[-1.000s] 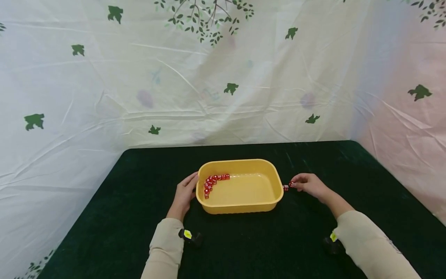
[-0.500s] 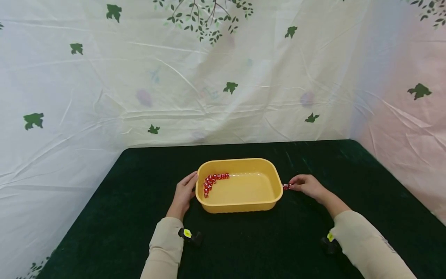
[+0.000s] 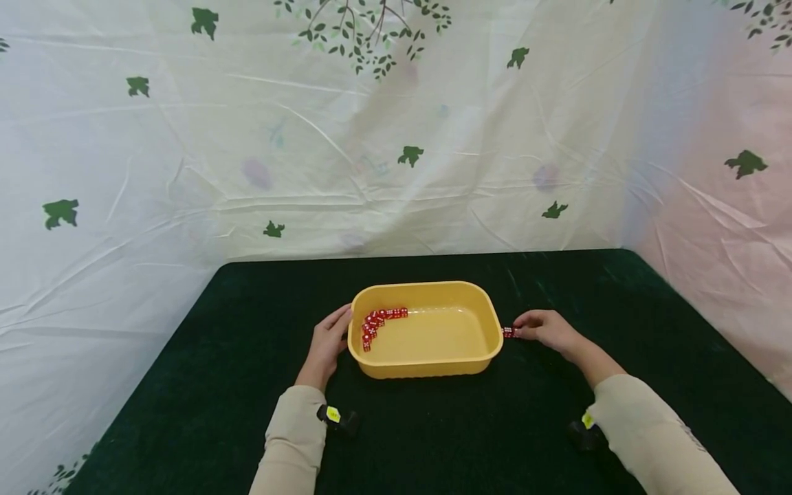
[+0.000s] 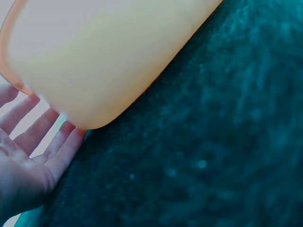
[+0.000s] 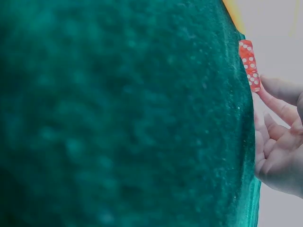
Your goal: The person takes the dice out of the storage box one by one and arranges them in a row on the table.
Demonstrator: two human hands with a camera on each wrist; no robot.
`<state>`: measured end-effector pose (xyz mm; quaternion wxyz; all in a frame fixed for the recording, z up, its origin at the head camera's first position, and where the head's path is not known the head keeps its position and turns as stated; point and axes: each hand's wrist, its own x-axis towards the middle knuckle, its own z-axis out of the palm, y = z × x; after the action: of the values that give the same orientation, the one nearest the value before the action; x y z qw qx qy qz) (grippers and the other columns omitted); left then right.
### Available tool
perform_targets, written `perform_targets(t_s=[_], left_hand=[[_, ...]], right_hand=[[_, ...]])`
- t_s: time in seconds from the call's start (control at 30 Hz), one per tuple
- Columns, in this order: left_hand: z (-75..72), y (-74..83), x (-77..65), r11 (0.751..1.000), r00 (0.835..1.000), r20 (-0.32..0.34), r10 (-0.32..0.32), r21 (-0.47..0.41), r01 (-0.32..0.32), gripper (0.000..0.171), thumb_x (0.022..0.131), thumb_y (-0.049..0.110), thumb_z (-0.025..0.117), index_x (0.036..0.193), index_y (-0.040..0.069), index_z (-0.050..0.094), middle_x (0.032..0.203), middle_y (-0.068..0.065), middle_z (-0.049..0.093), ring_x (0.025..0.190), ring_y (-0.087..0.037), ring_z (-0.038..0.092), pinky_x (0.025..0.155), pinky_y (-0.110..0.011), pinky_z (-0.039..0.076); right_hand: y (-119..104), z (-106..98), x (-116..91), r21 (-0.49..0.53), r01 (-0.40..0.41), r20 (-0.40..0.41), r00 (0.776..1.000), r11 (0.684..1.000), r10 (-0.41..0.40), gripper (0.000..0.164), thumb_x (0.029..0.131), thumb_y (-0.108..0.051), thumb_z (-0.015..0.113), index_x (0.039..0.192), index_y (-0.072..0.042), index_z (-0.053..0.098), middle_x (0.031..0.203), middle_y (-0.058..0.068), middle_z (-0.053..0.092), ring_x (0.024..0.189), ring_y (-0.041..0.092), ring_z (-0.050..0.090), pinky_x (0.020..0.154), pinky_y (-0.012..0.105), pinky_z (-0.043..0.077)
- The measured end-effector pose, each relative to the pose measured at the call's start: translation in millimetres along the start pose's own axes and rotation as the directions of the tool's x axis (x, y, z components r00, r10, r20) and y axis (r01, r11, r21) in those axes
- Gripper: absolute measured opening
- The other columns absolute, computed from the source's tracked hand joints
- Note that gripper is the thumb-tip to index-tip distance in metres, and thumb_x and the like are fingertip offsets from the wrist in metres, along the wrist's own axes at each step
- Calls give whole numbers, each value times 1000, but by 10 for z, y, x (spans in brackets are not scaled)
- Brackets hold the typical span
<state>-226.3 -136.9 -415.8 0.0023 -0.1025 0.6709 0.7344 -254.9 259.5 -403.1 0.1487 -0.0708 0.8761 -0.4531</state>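
Dice [image 3: 508,332], red and glossy cubes with white dots, form a short straight row on the surface [image 3: 433,440], just beside the right end of the yellow tub [image 3: 445,337]. The long axis of this row goes from left to right, outward from the tub; whether it touches the tub, I cannot tell. At its outer end is the right hand [image 3: 547,328], whose grip pinches the last die [image 5: 254,85] between thumb and finger. The left hand [image 3: 324,347] is at the opposite end; there the grip is spread, fingers nearly straight, their tips on the outer wall. The tub is oblong, smooth, with rounded corners, its long axis also from left to right and its opening upward. Inside, more dice [image 3: 374,323] make a bent line around the far left corner. Dark green cloth [image 5: 142,118] with soft nap covers the surface.
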Motion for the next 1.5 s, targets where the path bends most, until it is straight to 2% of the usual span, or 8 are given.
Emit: perform_targets(t_s=[0.4,0.67,0.9,1.17,1.5], left_hand=[[1,0,5,1000,1000,6,-10,-6,10,45,81,42,54,118,18,51,122,-2,45,107,-19,44,84,-38,41],[-5,19,6,1000,1000,7,-7,-4,7,43,82,41,53,118,17,51,122,-2,45,108,-20,44,84,-38,41],[-5,13,3,1000,1000,4,-10,-1,10,43,82,40,54,118,17,52,122,-3,45,108,-20,44,84,-38,41],[-5,0,3,1000,1000,2,-9,3,9,43,83,40,53,118,17,52,122,-3,45,108,-20,44,84,-38,41],[-10,12,-11,1000,1000,2,-9,0,9,43,83,40,53,119,16,51,123,-3,44,108,-21,43,85,-39,40]], right_hand=[[-169,-183,-7,49,-43,13,999,998,43,41,87,-25,51,117,3,44,110,17,47,90,26,50,78,38,42],[-431,-272,65,30,2,-44,999,1000,-1,48,86,-31,52,119,3,43,114,20,47,93,28,50,84,42,40],[-648,-303,159,-6,14,-69,998,1000,-14,43,87,-28,52,117,1,45,112,18,48,91,27,49,84,42,39],[-892,-289,224,-15,46,-49,998,999,-47,42,87,-27,52,117,2,45,114,19,48,93,28,49,83,38,40],[-1188,-145,332,-1,80,-30,996,997,-80,35,87,-24,51,114,0,48,112,17,49,93,29,49,83,38,40]])
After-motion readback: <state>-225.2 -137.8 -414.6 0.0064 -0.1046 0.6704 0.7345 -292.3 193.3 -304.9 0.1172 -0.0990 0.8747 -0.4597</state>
